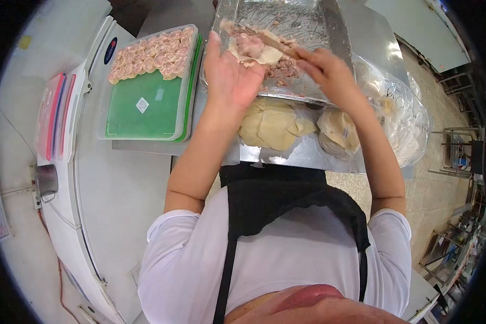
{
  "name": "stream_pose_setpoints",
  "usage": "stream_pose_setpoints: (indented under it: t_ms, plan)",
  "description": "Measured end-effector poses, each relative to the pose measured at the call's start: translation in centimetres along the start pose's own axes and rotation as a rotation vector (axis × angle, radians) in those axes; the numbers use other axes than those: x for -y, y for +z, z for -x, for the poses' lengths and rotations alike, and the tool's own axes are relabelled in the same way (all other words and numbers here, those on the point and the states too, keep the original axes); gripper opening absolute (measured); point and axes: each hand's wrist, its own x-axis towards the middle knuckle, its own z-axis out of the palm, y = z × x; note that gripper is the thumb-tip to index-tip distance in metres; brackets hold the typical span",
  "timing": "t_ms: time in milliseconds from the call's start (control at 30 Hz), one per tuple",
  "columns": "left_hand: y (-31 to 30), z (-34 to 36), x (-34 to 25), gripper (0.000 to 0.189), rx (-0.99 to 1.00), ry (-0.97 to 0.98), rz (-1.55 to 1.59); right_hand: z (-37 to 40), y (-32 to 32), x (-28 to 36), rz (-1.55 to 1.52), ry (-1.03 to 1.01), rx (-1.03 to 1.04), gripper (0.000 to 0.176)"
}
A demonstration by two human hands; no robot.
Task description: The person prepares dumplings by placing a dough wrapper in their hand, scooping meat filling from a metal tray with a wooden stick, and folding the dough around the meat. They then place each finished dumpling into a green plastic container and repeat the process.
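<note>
My left hand (229, 73) lies palm up with a round dough wrapper (254, 51) spread on it, a dab of pink meat filling in its middle. My right hand (329, 70) grips a flat wooden stick (264, 36) whose tip rests on that filling. Both hands hover over a metal tray (302, 21) with minced meat filling (283, 70) at its near edge. A loose pile of wrappers (272, 127) lies on the steel counter just below my hands.
A clear plastic box with a green base (148, 105) at the left holds several rows of folded dumplings (154, 51). A plastic bag (399, 113) with more wrapper stacks (337, 129) sits at the right. Pink lids (51, 116) lie on a white chest freezer.
</note>
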Motion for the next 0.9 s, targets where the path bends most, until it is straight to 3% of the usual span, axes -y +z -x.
stream_pose_setpoints:
  t_ms: [33,100,133,167,200,300,367,400,533,600,733,800,833,900]
  plan:
    - [-1.9,-1.0,-0.1,0.064,0.005,-0.001,-0.007,0.4,0.4,-0.1,0.078,-0.013,0.041,0.033]
    - [-7.3,-3.9,-0.5,0.070,0.454,-0.236,0.332,0.9,-1.0,-0.3,0.153,-0.046,0.040,0.031]
    - [-6.6,-3.9,-0.2,0.070,0.461,-0.237,0.326,1.0,-2.6,0.0,0.343,-0.030,0.107,0.029]
    - [-5.7,-3.5,0.2,0.071,0.185,-0.079,0.199,1.2,-3.8,0.5,0.531,-0.009,0.177,0.027]
    - [-5.0,-3.0,0.5,0.073,-0.091,0.077,0.069,1.4,-4.4,1.6,0.527,-0.005,0.172,0.027]
    - [-2.8,-1.5,0.6,0.074,-0.032,0.002,-0.038,2.0,-4.4,2.8,0.526,0.027,0.049,0.024]
    - [-0.8,-0.5,0.8,0.075,-0.064,0.004,-0.094,1.8,-2.8,0.9,0.436,-0.223,0.053,0.022]
    - [-0.2,-0.2,0.9,0.077,-0.099,0.012,-0.147,1.5,-3.8,0.9,0.535,-0.156,0.156,0.020]
    - [-1.3,-1.2,0.4,0.073,-0.085,0.014,-0.170,2.1,-5.7,5.0,0.718,-0.137,0.151,0.019]
    - [-1.1,-1.8,0.5,0.069,-0.093,0.082,-0.190,2.4,-3.7,4.9,0.533,-0.176,0.038,0.018]
    - [-2.9,-3.2,-0.9,0.058,-0.096,0.063,-0.143,1.7,-4.7,2.4,0.443,-0.204,0.025,0.021]
    - [-2.7,-2.1,-1.6,0.045,0.286,-0.020,-0.391,1.4,-6.1,1.9,-0.010,0.031,0.027,0.025]
    - [-2.4,-1.7,-1.7,0.045,0.289,-0.020,-0.390,1.3,-6.4,2.1,-0.007,0.031,0.026,0.025]
    - [-1.3,-0.7,-1.9,0.049,0.391,0.075,-0.772,1.3,-7.0,3.1,-0.111,0.292,0.253,0.029]
